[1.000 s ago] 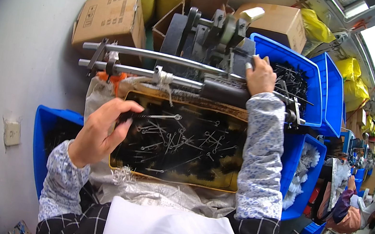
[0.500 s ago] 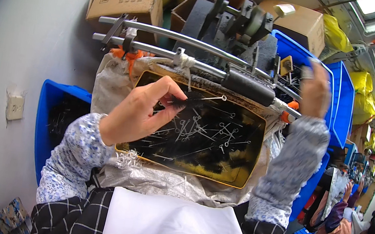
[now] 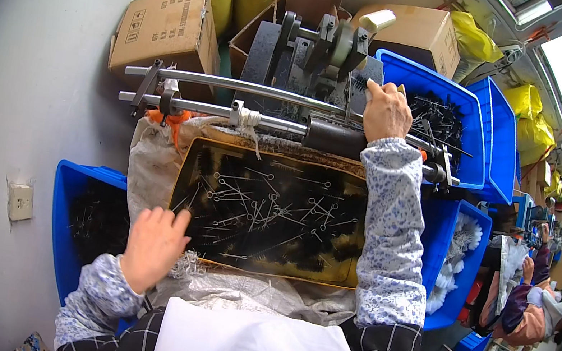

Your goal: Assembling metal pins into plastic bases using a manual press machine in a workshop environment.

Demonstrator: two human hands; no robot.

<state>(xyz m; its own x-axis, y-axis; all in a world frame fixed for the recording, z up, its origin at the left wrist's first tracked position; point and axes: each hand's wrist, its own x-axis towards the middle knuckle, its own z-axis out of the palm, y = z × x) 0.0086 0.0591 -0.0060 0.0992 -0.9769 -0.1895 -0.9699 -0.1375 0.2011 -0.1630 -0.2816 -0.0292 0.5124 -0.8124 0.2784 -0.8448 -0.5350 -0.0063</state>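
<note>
Where steel rods (image 3: 236,85) gleam, thin wire pins (image 3: 268,210)

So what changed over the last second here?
The left hand came back from the middle of the tray to its near left corner, by the wire pieces. The right hand stayed up at the machine; whether it grips anything is unclear. Tray, rods and blue bins look unchanged.

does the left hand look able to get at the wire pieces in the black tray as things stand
Probably yes. The left hand rests at the near left corner of the black tray, whose top is open, and the wire pieces lie loose just beyond its fingertips with nothing covering them.
</note>
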